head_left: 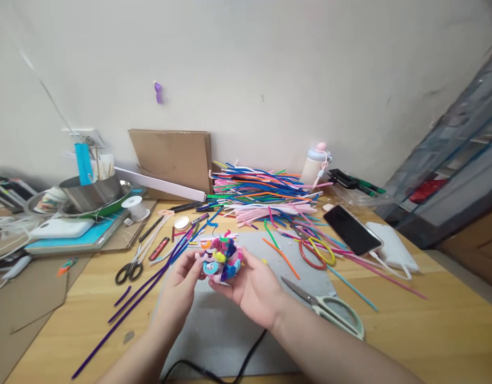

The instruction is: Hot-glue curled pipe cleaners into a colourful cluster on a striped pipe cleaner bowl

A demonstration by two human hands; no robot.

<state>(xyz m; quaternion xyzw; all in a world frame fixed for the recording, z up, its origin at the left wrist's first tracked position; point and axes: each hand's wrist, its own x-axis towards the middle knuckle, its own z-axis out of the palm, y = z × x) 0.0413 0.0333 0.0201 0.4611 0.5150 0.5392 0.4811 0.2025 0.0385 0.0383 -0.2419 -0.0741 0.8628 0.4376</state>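
Between my hands, above a grey mat (214, 325), is a small multicoloured pipe-cleaner craft (222, 261) with curled pink, yellow, green, purple and blue pieces. My left hand (185, 274) grips its left side, thumb at the front. My right hand (256, 288) cups it from the right and below, fingers curled against it. The craft's back and underside are hidden. To the right of my right hand lie pale-handled scissors (329, 309). Long purple pipe cleaners (129, 304) lie left of my left hand.
A big pile of coloured pipe cleaners (261, 192) lies at the back. Black scissors (129, 272), red-and-yellow scissors (317, 253), a phone (352, 229) and a white power bank (392, 245) surround the mat. A metal pot (91, 192) stands at left. A black cable (249, 352) crosses the front.
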